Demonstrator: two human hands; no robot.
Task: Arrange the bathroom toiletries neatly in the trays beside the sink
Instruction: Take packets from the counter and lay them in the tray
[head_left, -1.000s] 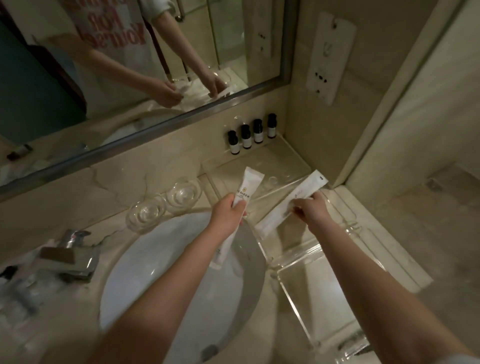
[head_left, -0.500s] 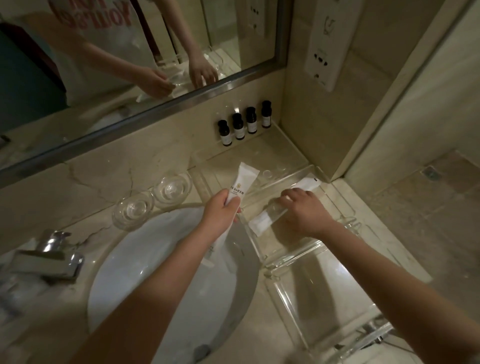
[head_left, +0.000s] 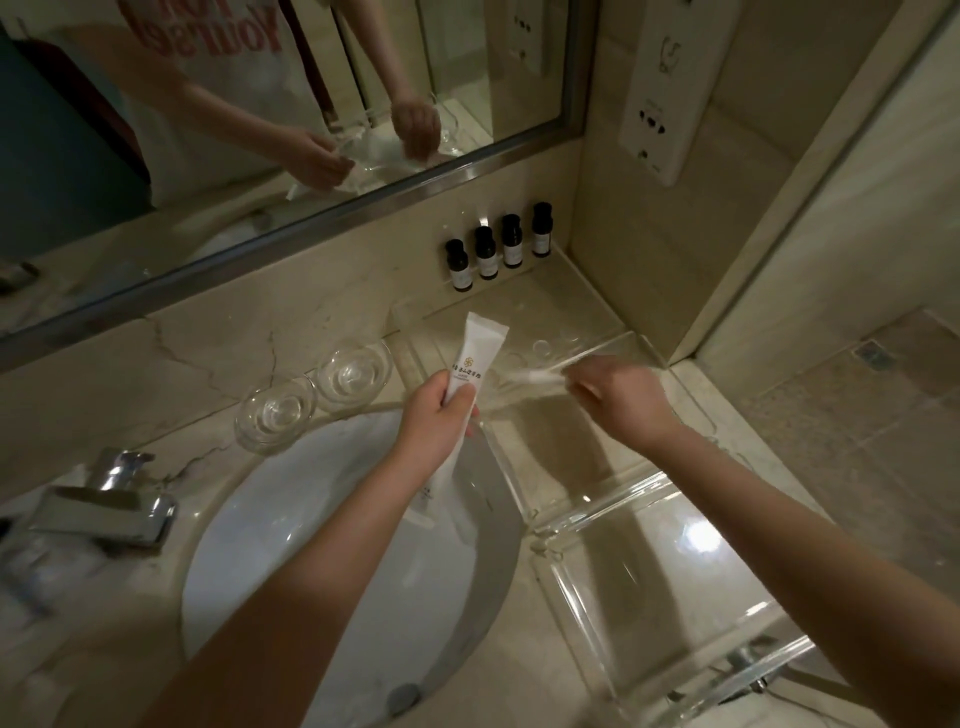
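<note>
Head view: L hand (head_left: 436, 415) is curled tight round a long white packet (head_left: 475, 353), fingers & thumb both on it. The packet stands up, tilted a bit, over the far right edge of the sink (head_left: 291, 545). Its top end sticks out above the hand and its bottom end hangs below.

R hand (head_left: 618, 400) is to the right. Its fingers are curled and pinch one end of a thin white packet (head_left: 535, 376), which is blurry. That packet points left, just above the middle clear tray (head_left: 545, 457), between the 2 hands.

A far clear tray (head_left: 524, 312) lies by the wall, and a near clear tray (head_left: 649, 571) is close to the person. 4 small dark bottles (head_left: 498, 252) stand in a row at the far wall. 2 glass dishes (head_left: 317, 395) sit left of the trays, a tap (head_left: 104, 509) is at far left, and the mirror (head_left: 260, 130) is above.
</note>
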